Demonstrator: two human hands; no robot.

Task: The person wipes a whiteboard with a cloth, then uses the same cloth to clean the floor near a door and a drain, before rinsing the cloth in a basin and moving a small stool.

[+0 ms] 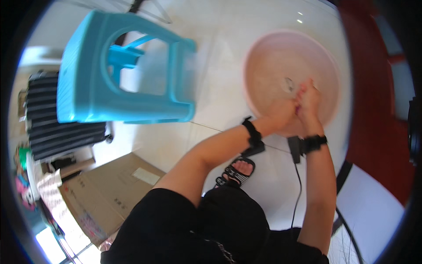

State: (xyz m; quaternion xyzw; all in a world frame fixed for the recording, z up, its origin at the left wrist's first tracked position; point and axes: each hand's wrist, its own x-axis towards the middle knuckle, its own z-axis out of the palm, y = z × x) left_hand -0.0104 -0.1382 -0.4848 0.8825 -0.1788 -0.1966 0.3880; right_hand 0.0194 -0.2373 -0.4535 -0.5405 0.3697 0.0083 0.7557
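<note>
A round pink plastic basin [249, 71] stands on the tiled floor before me. A pale mark with dark lines [289, 84] shows near the middle of its bottom. Both hands reach into the basin and meet near its front right side. My left hand [284, 108] bends inward, with its fingers against my right hand [310, 98]. A tiny purple-red spot [297, 110] shows between them; blur hides what it is and whether either hand grips something. Black straps with small dark boxes circle both wrists, and a cable [298, 194] hangs from the right one.
A light blue plastic stool [138, 107] is at the upper left. Behind it is a black ribbed suitcase [62, 135]. A cardboard box [105, 194] lies at the lower left. Dark red furniture [369, 132] borders the right side. My sandalled foot [242, 168] is below the basin.
</note>
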